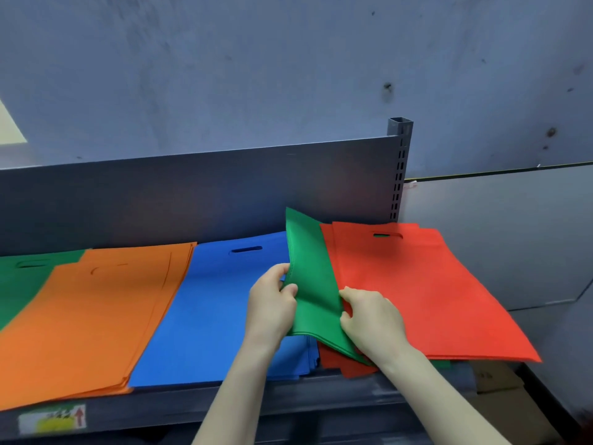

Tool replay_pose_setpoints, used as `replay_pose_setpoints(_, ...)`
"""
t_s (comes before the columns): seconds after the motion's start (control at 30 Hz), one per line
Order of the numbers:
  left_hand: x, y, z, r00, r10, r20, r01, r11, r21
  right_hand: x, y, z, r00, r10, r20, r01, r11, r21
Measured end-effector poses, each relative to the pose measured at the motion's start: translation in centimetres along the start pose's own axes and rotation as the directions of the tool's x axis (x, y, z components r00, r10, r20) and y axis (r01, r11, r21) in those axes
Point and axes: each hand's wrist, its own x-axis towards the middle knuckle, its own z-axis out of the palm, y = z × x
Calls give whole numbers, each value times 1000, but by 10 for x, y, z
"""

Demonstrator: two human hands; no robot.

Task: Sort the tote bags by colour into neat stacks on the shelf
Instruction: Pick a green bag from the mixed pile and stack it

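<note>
Between blue and red stacks, both hands point(272, 303) point(372, 319) grip green bags point(313, 284).

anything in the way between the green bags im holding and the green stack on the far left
Nothing upright. The flat blue stack and orange stack lie between the held green bags and the green stack, low enough to carry over. The orange stack overlaps the green stack's right side, though.

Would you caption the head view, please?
Left hand and right hand grip green bags between blue stack and red stack.
</note>
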Motion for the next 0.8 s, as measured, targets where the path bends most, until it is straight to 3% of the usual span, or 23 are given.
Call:
replay_pose_setpoints(0.5,-12,-5,-63,990,-68,-122,58,995,-85,11,4,10,995,-87,-58,87,996,-12)
replay_pose_setpoints(0.8,-28,7,-103,984,-27,-173,8,994,-105,13,0,8,996,-84,-6,84,996,-10)
